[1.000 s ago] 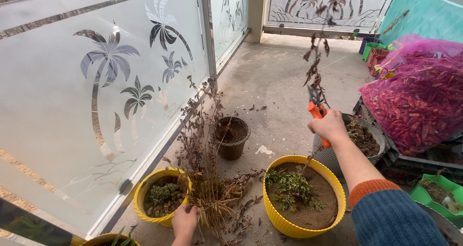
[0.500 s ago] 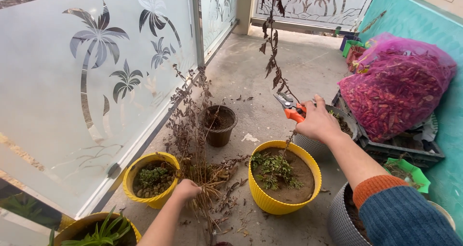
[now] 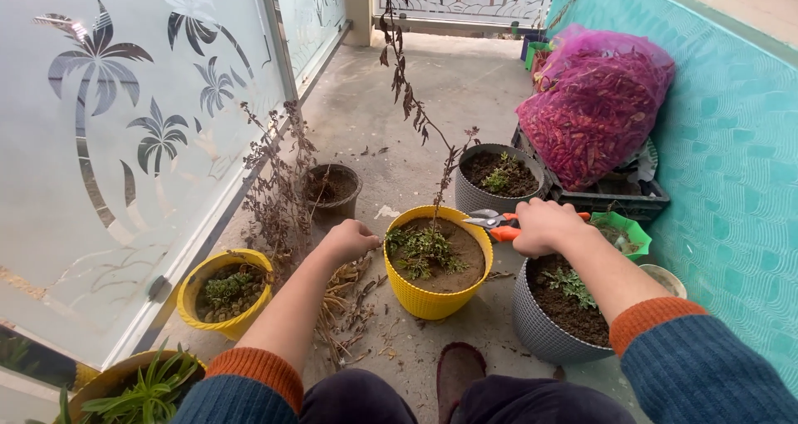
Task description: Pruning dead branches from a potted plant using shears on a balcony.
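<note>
My right hand (image 3: 540, 226) grips orange-handled pruning shears (image 3: 492, 222). Their blades point left over the rim of a ribbed yellow pot (image 3: 431, 301), close to the base of a tall dry brown stem (image 3: 407, 100) rising from the soil. Low green sprigs (image 3: 424, 249) grow in that pot. My left hand (image 3: 349, 241) is curled into a fist just left of the pot's rim, with nothing visible in it. Beneath it, a pile of dry cuttings (image 3: 345, 299) lies on the concrete floor.
Dry stalks (image 3: 274, 191) lean on the frosted glass railing (image 3: 125, 183). Around stand a dark pot (image 3: 332, 187), a small yellow pot (image 3: 224, 291), two grey pots (image 3: 499, 175) (image 3: 549, 328), a green pot (image 3: 625, 229) and a pink bag of red chillies (image 3: 594, 108) on a black crate (image 3: 603, 198). A teal wall (image 3: 723, 183) runs along the right.
My left hand has left the dry bundle on the floor and risen beside the yellow pot. My right hand has lowered the shears from mid-stem to the pot's rim.
</note>
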